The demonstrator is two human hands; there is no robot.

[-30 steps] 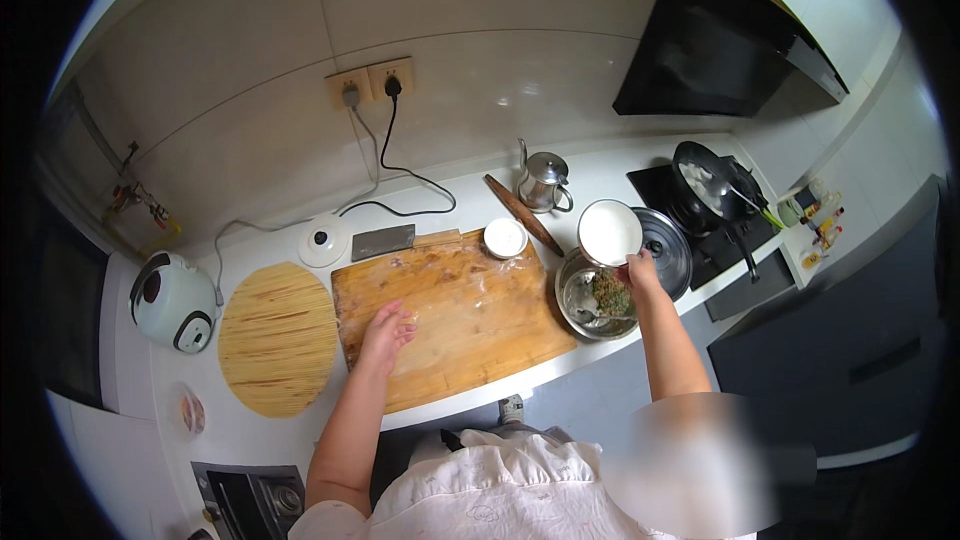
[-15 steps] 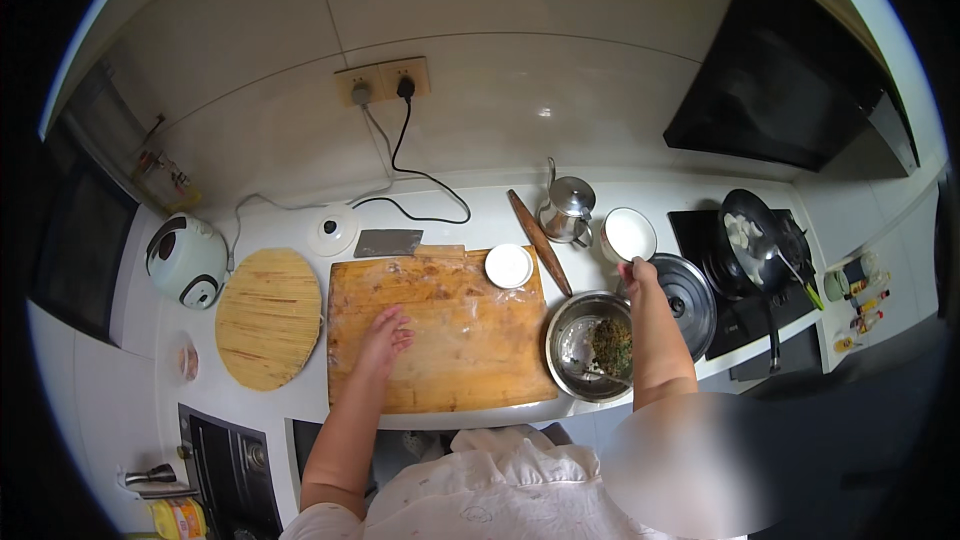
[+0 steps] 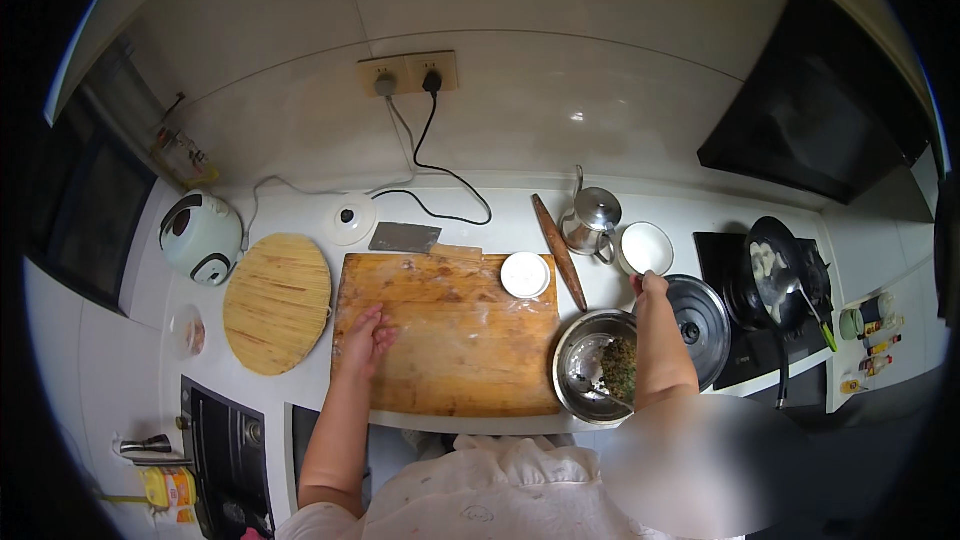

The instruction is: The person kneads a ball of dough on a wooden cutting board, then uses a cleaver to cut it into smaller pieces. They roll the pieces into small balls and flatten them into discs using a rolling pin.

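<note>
My right hand (image 3: 652, 286) is closed on the near rim of a small white bowl (image 3: 647, 246), beside the steel kettle. My left hand (image 3: 368, 340) hovers at the left part of a wooden cutting board (image 3: 460, 370), holding nothing, its fingers apart and a little bent. Toward the board's far right corner sits a white round dish (image 3: 526, 275). Under my right forearm, partly covered by it, a steel mixing bowl (image 3: 572, 380) holds a dark green chopped mixture and a spoon. A dark pot lid (image 3: 708, 325) lies right of that forearm.
A cleaver (image 3: 405, 238) and a wooden rolling pin (image 3: 558, 250) lie behind the board. A kettle (image 3: 598, 208) stands at the back. On the left are a round slatted mat (image 3: 277, 305) and a rice cooker (image 3: 200, 240). A wok (image 3: 755, 285) with pale pieces sits on the stove.
The view has shifted, so everything appears further right and lower. My left hand has drawn left over the board. My right hand stays at the white bowl's rim.
</note>
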